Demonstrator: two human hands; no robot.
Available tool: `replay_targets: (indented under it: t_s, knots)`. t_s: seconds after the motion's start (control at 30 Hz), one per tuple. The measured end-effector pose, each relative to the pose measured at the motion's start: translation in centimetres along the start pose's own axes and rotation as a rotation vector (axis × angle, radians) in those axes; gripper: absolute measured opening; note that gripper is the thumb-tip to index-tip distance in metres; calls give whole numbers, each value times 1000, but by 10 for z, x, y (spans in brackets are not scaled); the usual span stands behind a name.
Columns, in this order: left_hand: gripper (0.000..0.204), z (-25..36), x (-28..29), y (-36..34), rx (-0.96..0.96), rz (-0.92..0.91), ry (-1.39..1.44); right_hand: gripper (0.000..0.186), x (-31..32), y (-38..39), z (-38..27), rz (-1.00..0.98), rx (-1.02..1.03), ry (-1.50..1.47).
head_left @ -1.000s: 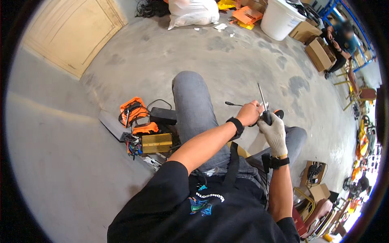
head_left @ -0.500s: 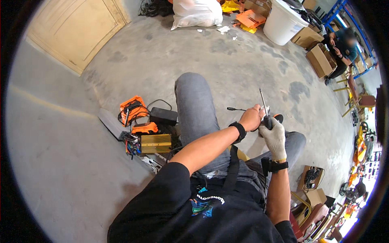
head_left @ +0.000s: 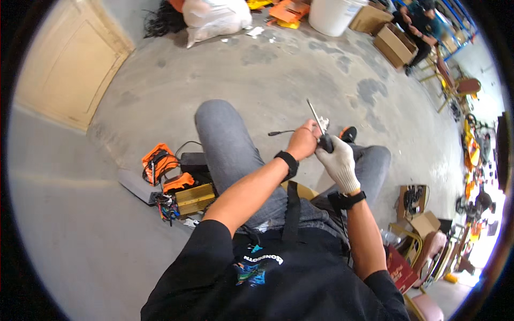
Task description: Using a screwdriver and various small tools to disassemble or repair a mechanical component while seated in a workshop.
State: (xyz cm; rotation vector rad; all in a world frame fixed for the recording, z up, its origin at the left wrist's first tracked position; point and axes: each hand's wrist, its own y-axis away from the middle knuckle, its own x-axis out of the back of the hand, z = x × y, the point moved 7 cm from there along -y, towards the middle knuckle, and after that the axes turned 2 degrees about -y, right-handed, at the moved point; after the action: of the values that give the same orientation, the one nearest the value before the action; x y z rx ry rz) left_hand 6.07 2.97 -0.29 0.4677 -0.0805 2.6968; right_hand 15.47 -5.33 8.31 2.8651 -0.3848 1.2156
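Note:
My right hand (head_left: 338,160), in a white knit glove, is wrapped round the black handle of a screwdriver (head_left: 315,115). Its metal shaft points up and away to the left. Close beside it, my bare left hand (head_left: 303,141) is closed, its fingertips at a small silvery-white part (head_left: 324,124) behind the shaft. The part's exact kind is too small to make out. A thin black cable with a plug (head_left: 275,133) sticks out leftward from the left hand. Both hands are above the floor, between my knees.
At my left lie a gold finned metal box (head_left: 195,199) with wires, orange plastic shells (head_left: 159,156) and a black box (head_left: 194,162). Farther off are a white sack (head_left: 214,20), a white bin (head_left: 333,16) and a person beside a cardboard box (head_left: 395,45). Chairs stand at right.
The view has shifted, so the surroundings sit differently. The screwdriver leans further left than before. Both hands stay close together, with the screwdriver still in my right hand.

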Motion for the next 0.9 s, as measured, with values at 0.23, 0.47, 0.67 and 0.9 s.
replay_targets:
  t_s: [0.23,0.47,0.67,0.9]
  knots:
    - [29,-21,-6,-11,54,-71,141,28,6,-3,-10,-8,20,-87]
    - [32,-5,0,-3,74,-66,175,26,5,-1,0,-60,-57,-135]
    - [24,-15,-9,-5,175,-144,263,27,4,0,5,-9,43,-100]
    - [25,-19,2,-9,253,-78,341,26,3,6,7,-17,10,-74]
